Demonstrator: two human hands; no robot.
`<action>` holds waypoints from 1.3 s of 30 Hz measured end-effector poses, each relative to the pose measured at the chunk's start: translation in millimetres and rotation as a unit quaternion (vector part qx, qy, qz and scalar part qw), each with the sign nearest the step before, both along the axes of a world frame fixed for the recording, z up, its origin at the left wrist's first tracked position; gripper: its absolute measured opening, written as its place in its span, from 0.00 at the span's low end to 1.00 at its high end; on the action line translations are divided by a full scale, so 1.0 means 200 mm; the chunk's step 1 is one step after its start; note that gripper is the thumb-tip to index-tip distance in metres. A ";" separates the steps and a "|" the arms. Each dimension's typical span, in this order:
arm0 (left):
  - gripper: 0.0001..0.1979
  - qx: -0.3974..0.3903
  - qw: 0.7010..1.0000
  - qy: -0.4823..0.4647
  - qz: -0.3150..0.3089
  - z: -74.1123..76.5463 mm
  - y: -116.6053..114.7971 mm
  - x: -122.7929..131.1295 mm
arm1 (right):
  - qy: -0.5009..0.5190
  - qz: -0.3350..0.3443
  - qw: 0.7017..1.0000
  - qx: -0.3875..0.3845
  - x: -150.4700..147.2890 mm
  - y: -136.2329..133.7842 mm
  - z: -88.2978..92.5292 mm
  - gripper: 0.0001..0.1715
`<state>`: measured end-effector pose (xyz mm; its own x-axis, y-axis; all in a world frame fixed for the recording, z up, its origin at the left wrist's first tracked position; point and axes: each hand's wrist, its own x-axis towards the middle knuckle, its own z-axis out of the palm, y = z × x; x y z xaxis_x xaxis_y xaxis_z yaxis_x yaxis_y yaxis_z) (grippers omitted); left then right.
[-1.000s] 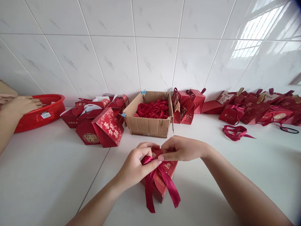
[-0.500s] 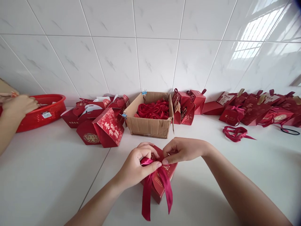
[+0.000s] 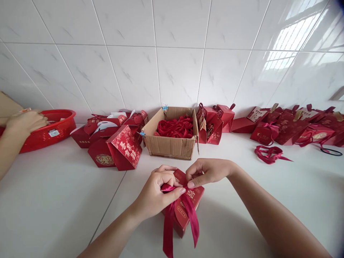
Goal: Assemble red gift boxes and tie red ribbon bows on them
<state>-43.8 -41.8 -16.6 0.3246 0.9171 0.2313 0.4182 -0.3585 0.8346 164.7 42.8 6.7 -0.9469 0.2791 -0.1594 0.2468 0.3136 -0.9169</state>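
On the white table, a red gift box (image 3: pixel 197 195) with pale lettering lies between my hands. A crimson ribbon (image 3: pixel 168 229) crosses its top, and two loose tails hang over the near side. My left hand (image 3: pixel 161 190) pinches the ribbon between thumb and fingers, with a loop of it inside the grip. From the right, my right hand (image 3: pixel 205 173) pinches the ribbon close to the same spot, thumb against curled fingers. The fingertips of both hands nearly meet over the box, partly hiding the ribbon's crossing.
A cardboard box (image 3: pixel 170 147) of red ribbons stands by the tiled wall. Red gift boxes (image 3: pixel 126 148) flank it left and right. A loose ribbon (image 3: pixel 270 154) lies at right. Another person's hand (image 3: pixel 25 123) is over a red basket (image 3: pixel 63 130) at far left.
The view has tilted slightly upward. My right fingertips have shifted slightly right, and more of the box's lettering shows. Both hands keep their pinch on the ribbon.
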 end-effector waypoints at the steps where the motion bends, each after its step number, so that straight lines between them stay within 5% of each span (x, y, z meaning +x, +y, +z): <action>1: 0.19 -0.001 1.000 -0.001 -0.001 0.00 0.00 0.00 | 0.003 0.001 1.000 -0.002 0.00 0.00 0.00 0.19; 17: 0.21 -0.013 1.000 0.017 -0.005 -0.02 0.00 -0.01 | -0.013 0.049 0.997 -0.060 0.03 0.08 -0.05 0.21; 27: 0.21 -0.019 0.999 -0.005 -0.035 -0.01 0.01 -0.02 | -0.016 0.029 0.999 0.002 0.02 0.04 -0.04 0.21; 34: 0.21 -0.076 0.988 -0.128 -0.034 0.02 0.02 -0.03 | 0.037 -0.023 0.999 0.024 0.00 -0.01 -0.03 0.20; 39: 0.28 -0.125 0.973 -0.191 0.015 0.00 0.03 -0.03 | 0.077 -0.077 0.993 0.038 0.09 -0.02 -0.10 0.52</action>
<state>-49.9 -36.4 -16.1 0.2307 0.9681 0.0978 0.0671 -0.1161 0.9910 183.3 38.3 -12.9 -0.9040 0.4274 0.0117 0.1551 0.3533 -0.9226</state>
